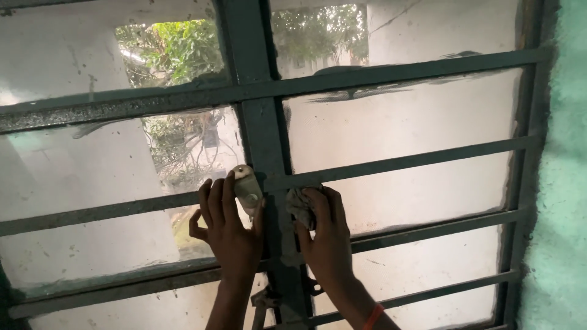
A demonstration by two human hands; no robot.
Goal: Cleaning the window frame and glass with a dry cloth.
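My left hand (227, 227) rests against the dark green window frame (262, 140), fingers wrapped round a pale metal window handle (247, 188) at the central upright. My right hand (327, 235), with an orange band at the wrist, presses a crumpled grey cloth (299, 205) against the same upright, just right of the handle. Both hands reach between the horizontal iron bars (397, 164) that cross the dusty glass panes (403, 116).
A rough pale-green wall (562, 183) borders the window on the right. A latch fitting (266, 300) hangs low on the upright between my forearms. Through the glass I see a white wall and green leaves (177, 49) outside.
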